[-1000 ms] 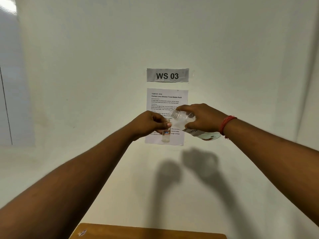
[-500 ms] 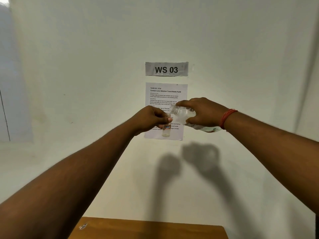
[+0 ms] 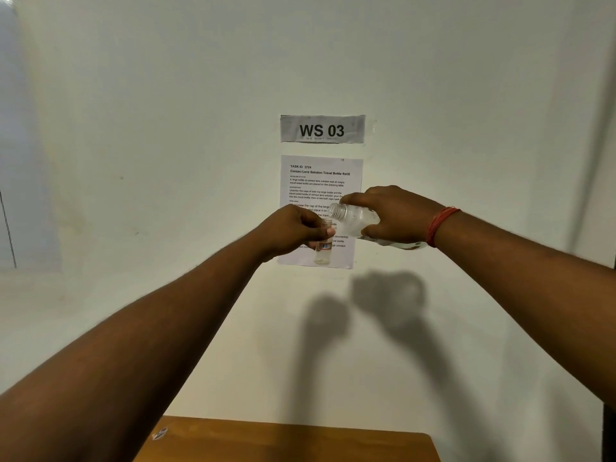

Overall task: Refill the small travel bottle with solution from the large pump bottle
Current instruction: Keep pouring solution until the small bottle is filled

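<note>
Lettering on the grey wall sign [image 3: 322, 129] at twelve o'clock reads "WS 03", and the white printed sheet [image 3: 320, 181] below it reads "TASK ID 3724, Contact Lens Solution Travel Bottle Refill". Just before that sheet, the left hand [image 3: 293, 230] curls its fingers round the small clear upright travel bottle [image 3: 322, 253], whose blue and orange label is too blurred to read. At three o'clock from it, the right hand [image 3: 396, 215] grips the large clear plastic bottle [image 3: 353, 218], tipped sideways with its uncapped threaded neck just above the small bottle's mouth.
</note>
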